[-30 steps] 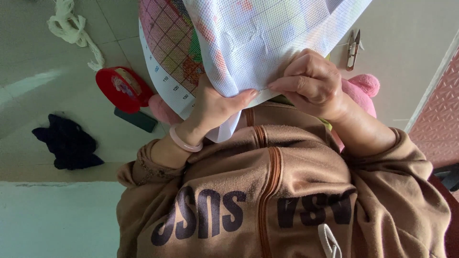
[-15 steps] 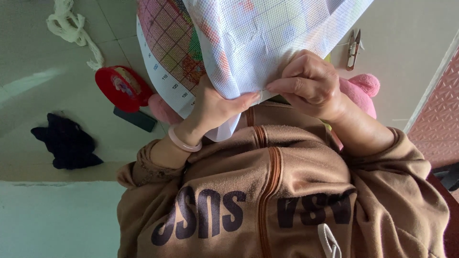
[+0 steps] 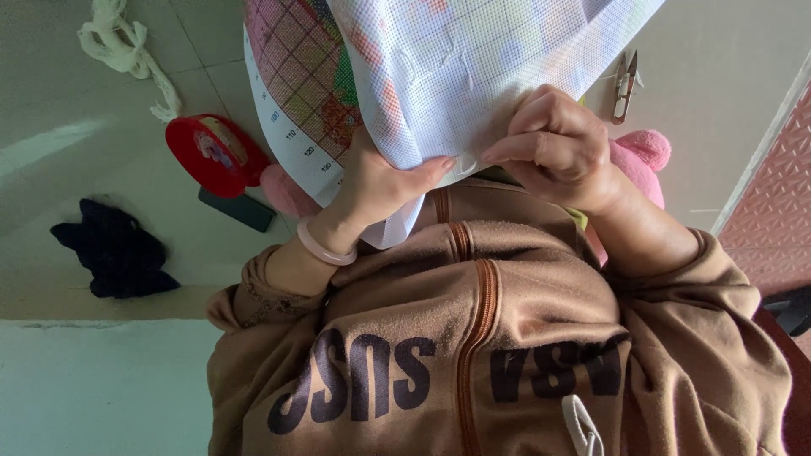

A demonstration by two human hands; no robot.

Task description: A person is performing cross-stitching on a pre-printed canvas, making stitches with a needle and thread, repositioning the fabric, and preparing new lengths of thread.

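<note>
Above the brown zip hoodie [image 3: 507, 355], a white cross-stitch cloth [image 3: 473, 76] is held up close to the chest. Behind it, a printed grid pattern sheet [image 3: 291, 76] is seen. The cloth's lower edge is gripped by the left hand [image 3: 380, 181], thumb over the fabric, fingers curled behind. The right hand [image 3: 553, 148] is closed, fingertips pinched at the cloth edge; a needle cannot be made out. On the floor: dark rag [image 3: 114, 249], red round tin [image 3: 211, 152], small snips [image 3: 623, 84].
</note>
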